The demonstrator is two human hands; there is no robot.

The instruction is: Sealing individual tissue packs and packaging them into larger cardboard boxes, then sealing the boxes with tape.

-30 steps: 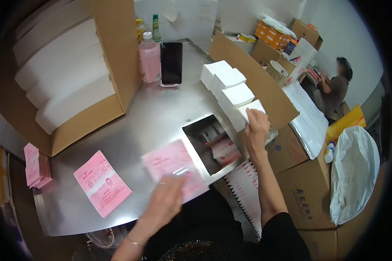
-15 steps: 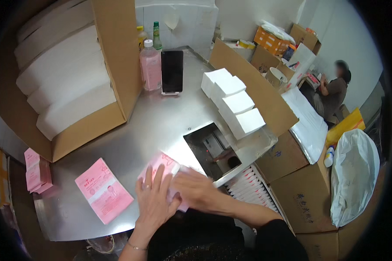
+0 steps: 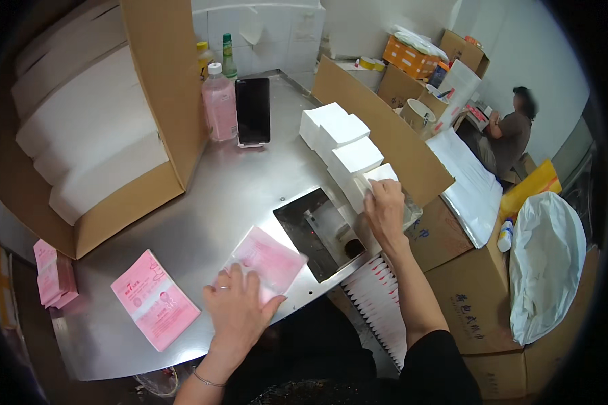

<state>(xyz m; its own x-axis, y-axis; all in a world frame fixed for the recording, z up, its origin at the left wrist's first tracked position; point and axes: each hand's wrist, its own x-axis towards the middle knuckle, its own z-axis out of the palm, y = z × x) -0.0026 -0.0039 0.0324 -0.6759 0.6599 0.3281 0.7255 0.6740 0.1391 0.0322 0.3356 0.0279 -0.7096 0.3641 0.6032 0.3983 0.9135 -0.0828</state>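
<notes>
A thin pink plastic pouch (image 3: 267,260) lies flat on the metal table, partly see-through. My left hand (image 3: 242,310) rests on its near edge, fingers stretched and slightly apart. On the right, several stacks of folded white paper (image 3: 357,156) stand in a row. My right hand (image 3: 386,210) pinches the top of the nearest paper stack (image 3: 359,194) between thumb and fingers; part of that stack is hidden by the hand. To the left of my left hand sits a pile of pink printed pouches (image 3: 154,300).
A rectangular cut-out (image 3: 317,233) pierces the metal table (image 3: 203,223). A large carton (image 3: 132,219) of white paper stands left, beside smaller pink packs (image 3: 54,273). A phone (image 3: 252,111) and pink bottle (image 3: 219,104) stand behind. Cartons (image 3: 476,297) flank the right; a person (image 3: 513,135) sits beyond.
My right hand has left the pink pouch and moved right and away to the nearest white paper stack. My left hand stays on the pouch. The view has shifted slightly.
</notes>
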